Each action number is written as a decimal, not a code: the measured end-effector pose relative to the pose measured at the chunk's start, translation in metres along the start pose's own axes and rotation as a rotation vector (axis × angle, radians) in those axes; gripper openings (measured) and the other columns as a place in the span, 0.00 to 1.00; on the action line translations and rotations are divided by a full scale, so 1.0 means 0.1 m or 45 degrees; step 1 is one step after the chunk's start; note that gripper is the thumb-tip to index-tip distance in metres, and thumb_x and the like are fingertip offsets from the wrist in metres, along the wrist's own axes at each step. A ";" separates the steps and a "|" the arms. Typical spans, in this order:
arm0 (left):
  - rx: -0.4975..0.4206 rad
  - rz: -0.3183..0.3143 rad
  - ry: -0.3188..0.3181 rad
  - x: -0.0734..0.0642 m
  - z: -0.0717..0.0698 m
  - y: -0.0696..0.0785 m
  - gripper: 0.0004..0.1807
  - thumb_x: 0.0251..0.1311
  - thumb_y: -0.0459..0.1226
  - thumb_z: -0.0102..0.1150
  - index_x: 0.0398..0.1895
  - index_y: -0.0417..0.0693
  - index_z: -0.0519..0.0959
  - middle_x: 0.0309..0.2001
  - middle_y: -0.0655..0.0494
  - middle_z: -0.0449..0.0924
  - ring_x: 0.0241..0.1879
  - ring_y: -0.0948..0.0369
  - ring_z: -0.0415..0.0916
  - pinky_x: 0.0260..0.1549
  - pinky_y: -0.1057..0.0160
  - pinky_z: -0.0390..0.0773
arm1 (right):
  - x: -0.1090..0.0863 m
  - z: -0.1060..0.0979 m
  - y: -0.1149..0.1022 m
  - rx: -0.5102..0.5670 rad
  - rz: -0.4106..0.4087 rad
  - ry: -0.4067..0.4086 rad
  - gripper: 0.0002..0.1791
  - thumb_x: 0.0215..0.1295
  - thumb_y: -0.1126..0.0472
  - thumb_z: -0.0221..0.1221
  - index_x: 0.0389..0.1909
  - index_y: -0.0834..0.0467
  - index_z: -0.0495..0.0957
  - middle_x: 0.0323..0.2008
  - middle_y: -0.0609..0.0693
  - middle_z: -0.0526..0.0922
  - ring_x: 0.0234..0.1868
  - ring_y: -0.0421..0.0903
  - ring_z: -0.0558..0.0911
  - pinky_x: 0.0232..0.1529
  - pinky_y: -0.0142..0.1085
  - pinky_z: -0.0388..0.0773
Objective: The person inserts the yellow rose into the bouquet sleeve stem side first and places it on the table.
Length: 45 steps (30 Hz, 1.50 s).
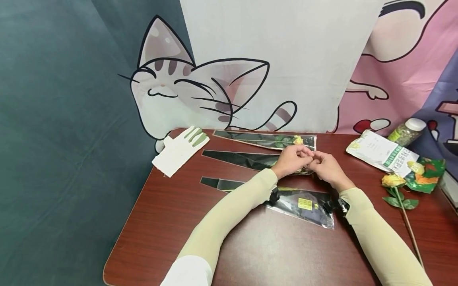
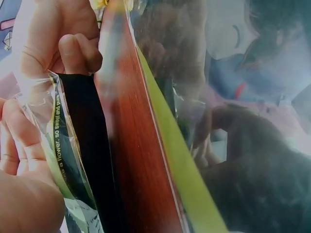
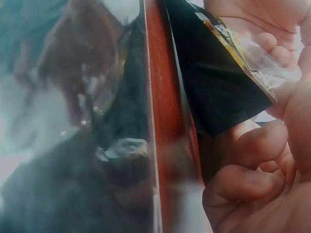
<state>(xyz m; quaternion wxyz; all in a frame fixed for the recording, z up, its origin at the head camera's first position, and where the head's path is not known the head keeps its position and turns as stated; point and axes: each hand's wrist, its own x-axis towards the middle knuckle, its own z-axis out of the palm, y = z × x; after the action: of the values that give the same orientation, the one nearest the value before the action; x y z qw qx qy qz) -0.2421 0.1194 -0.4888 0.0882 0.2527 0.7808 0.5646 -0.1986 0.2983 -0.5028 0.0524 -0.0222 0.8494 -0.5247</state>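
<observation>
Both of my hands meet over the right end of the middle clear-and-black flower sleeve (image 1: 232, 157). The left hand (image 1: 291, 159) and the right hand (image 1: 327, 169) pinch the sleeve's clear plastic edge between thumb and fingers, side by side. In the right wrist view, the black panel (image 3: 209, 82) of the sleeve stands lifted beside the fingers. Printed lettering runs along its border (image 2: 59, 131) in the left wrist view. What lies inside this sleeve is mostly hidden by the hands.
Behind lies another sleeve (image 1: 243, 137) holding a yellow rose (image 1: 297, 140); a third sleeve (image 1: 316, 210) lies in front, under the wrists. A loose yellow rose (image 1: 392, 180), white pouch (image 1: 372, 150), green packet (image 1: 431, 174) and jar (image 1: 406, 133) are right. A white-green glove (image 1: 179, 151) sits left.
</observation>
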 end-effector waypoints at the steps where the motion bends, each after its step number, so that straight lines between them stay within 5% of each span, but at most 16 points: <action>1: -0.001 -0.002 0.000 0.00 0.00 0.00 0.04 0.66 0.35 0.67 0.40 0.49 0.88 0.30 0.62 0.87 0.29 0.74 0.79 0.30 0.76 0.78 | 0.00 0.00 0.00 -0.007 -0.004 0.003 0.25 0.64 0.73 0.54 0.64 0.66 0.76 0.25 0.47 0.84 0.13 0.37 0.68 0.13 0.33 0.67; 5: -0.049 -0.055 -0.006 -0.01 -0.02 -0.02 0.03 0.67 0.35 0.67 0.40 0.49 0.88 0.30 0.63 0.87 0.25 0.71 0.79 0.27 0.74 0.80 | -0.01 0.00 0.00 -0.048 -0.028 0.028 0.22 0.68 0.70 0.55 0.63 0.68 0.77 0.29 0.54 0.88 0.16 0.39 0.73 0.15 0.34 0.72; 11: -0.067 -0.110 0.057 0.01 -0.11 -0.04 0.04 0.70 0.37 0.67 0.42 0.48 0.88 0.31 0.62 0.86 0.21 0.64 0.79 0.23 0.70 0.81 | -0.01 -0.01 -0.03 -0.118 -0.026 0.071 0.19 0.78 0.52 0.61 0.55 0.64 0.83 0.27 0.50 0.88 0.19 0.42 0.79 0.19 0.36 0.76; 17: 0.153 -0.085 0.107 0.05 -0.28 -0.08 0.09 0.73 0.41 0.64 0.49 0.50 0.88 0.38 0.65 0.87 0.33 0.70 0.81 0.35 0.73 0.80 | -0.02 -0.05 -0.01 -0.194 -0.053 0.113 0.17 0.79 0.50 0.61 0.53 0.61 0.85 0.29 0.55 0.88 0.21 0.42 0.80 0.20 0.35 0.76; 22: 0.428 -0.107 0.033 0.09 -0.37 -0.12 0.12 0.76 0.43 0.60 0.55 0.55 0.88 0.49 0.64 0.89 0.44 0.68 0.84 0.45 0.71 0.82 | -0.02 -0.06 0.00 -0.256 -0.108 0.182 0.15 0.80 0.52 0.60 0.53 0.57 0.87 0.31 0.56 0.89 0.27 0.42 0.85 0.25 0.32 0.76; 26: 0.692 -0.176 -0.060 0.13 -0.38 -0.14 0.15 0.80 0.51 0.54 0.58 0.66 0.86 0.54 0.71 0.87 0.53 0.67 0.83 0.63 0.55 0.76 | -0.01 -0.05 0.02 -0.286 -0.140 0.210 0.15 0.81 0.53 0.58 0.53 0.57 0.87 0.34 0.56 0.90 0.32 0.42 0.86 0.29 0.29 0.76; 29: 0.783 -0.231 -0.114 0.15 -0.38 -0.14 0.14 0.80 0.54 0.51 0.55 0.73 0.87 0.50 0.76 0.87 0.54 0.66 0.82 0.69 0.39 0.68 | -0.02 -0.04 0.03 -0.282 -0.158 0.205 0.15 0.81 0.52 0.58 0.53 0.57 0.87 0.36 0.58 0.90 0.32 0.40 0.85 0.29 0.28 0.75; 37: 0.745 -0.243 -0.193 0.17 -0.37 -0.12 0.12 0.79 0.56 0.54 0.43 0.71 0.87 0.32 0.72 0.83 0.38 0.69 0.79 0.73 0.21 0.52 | -0.10 -0.04 0.00 -0.174 -0.128 0.214 0.20 0.81 0.49 0.58 0.58 0.60 0.83 0.40 0.61 0.90 0.20 0.40 0.79 0.21 0.34 0.77; 45: 0.694 -0.230 -0.132 0.20 -0.37 -0.13 0.12 0.78 0.55 0.56 0.39 0.70 0.87 0.36 0.74 0.85 0.43 0.69 0.80 0.72 0.23 0.54 | -0.23 -0.07 0.00 -0.075 0.027 0.104 0.27 0.80 0.44 0.57 0.55 0.66 0.80 0.34 0.52 0.88 0.19 0.38 0.73 0.21 0.35 0.74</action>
<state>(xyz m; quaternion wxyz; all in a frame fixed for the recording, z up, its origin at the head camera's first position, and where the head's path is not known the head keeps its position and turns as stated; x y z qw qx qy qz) -0.2786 0.0949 -0.4849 0.1069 0.2251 0.9175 0.3100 -0.1762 0.3067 -0.4978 0.0225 0.0067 0.8662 -0.4992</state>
